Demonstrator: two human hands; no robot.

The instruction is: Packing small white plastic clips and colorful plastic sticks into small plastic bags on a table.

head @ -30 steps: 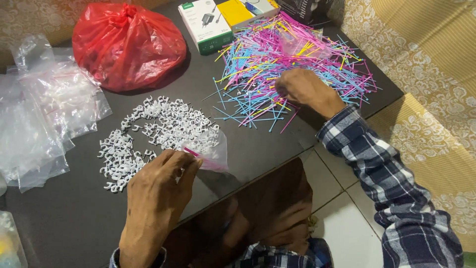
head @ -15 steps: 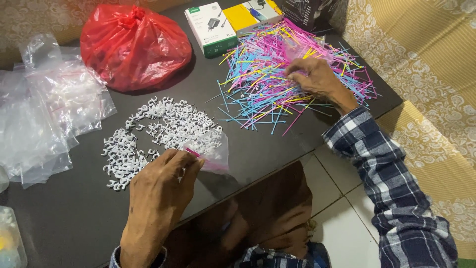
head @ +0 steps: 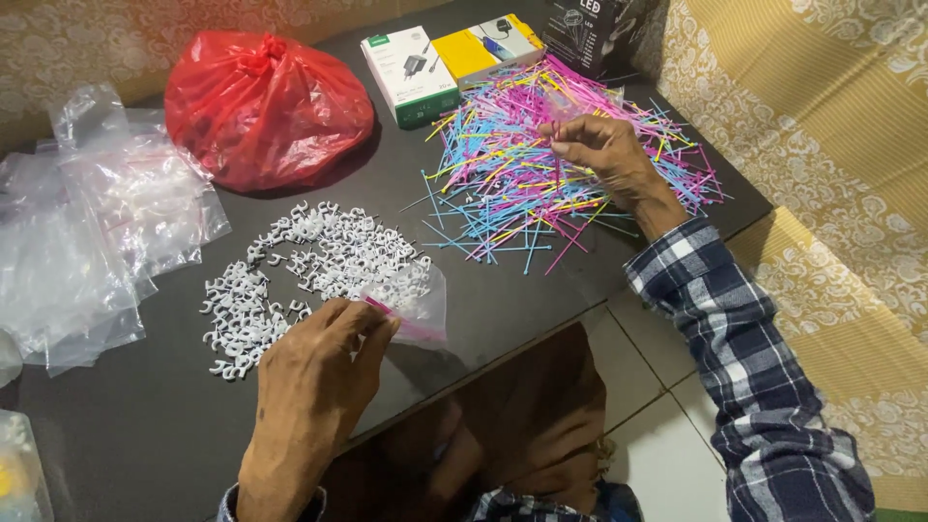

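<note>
— Dark bench (head: 541, 300) against patterned yellow wall covering, tiled floor below. Left hand (head: 319, 372)?

— Pinched shut on small clear zip bag (head: 416, 309) with pink seal strip, held at near edge of bench, mouth toward fingers, body pointing away and to the right.

— Right hand (head: 604, 145)?

— Stretched far out in plaid sleeve (head: 735, 348), fingers curled closed on a few strands atop pile of coloured cable ties (head: 541, 164). Ties splayed every way, most long axes running roughly left to right.

— Lying which way from bag?

— Up and to the right, well apart; right hand on them, left hand nowhere near.

— Closer to left hand?

— Heap of white cable clips (head: 309, 271), just beyond bag, touching its far edge or nearly so.

— Farther out?

— Knotted red plastic bag (head: 266, 106), clear empty bags (head: 87, 232) at left, white box (head: 411, 72), yellow box (head: 488, 43), dark box (head: 599, 29) along far edge.
</note>
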